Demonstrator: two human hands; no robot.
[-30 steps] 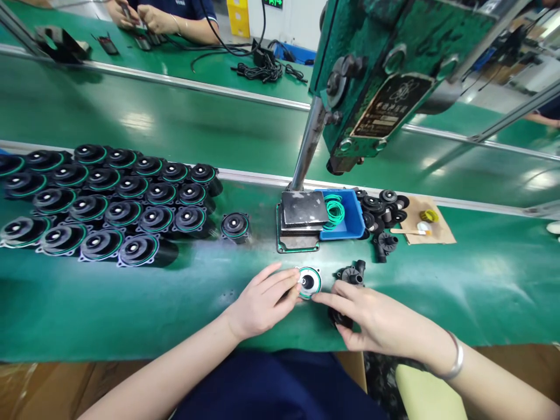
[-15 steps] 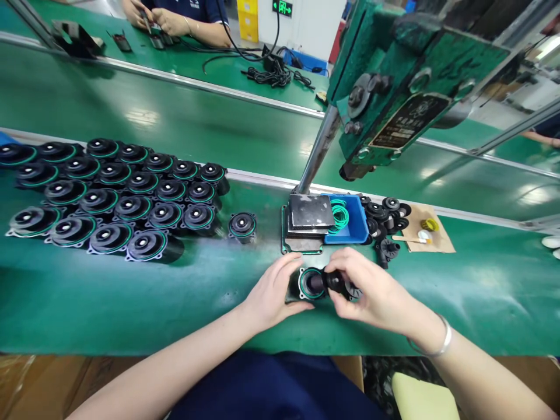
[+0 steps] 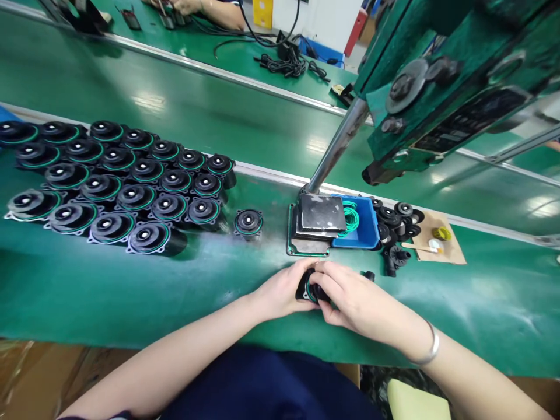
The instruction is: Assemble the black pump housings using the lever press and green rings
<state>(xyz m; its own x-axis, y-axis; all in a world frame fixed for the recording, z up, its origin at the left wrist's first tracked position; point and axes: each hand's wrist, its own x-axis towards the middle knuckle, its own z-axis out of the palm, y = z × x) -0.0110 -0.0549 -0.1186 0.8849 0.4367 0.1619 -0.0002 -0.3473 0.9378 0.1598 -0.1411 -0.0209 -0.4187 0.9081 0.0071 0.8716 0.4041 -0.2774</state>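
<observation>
One black can (image 3: 301,289) is near the bench's (image 3: 210,280) front edge, wrapped by the left hand (image 3: 280,293); the right hand (image 3: 350,293) pinches a dark wheel (image 3: 324,293) at its mouth. The can looks stiff, fairly heavy, perhaps slippery: best held round its sides, clear of the green ring (image 3: 308,287).

Housing rows (image 3: 101,185) line the workbench's (image 3: 210,291) left, a lone unit (image 3: 248,223) between them and the press base (image 3: 322,213). Right of it, rings (image 3: 350,219) lie in a bin (image 3: 367,234); in front is a hand-held housing (image 3: 303,288).
</observation>
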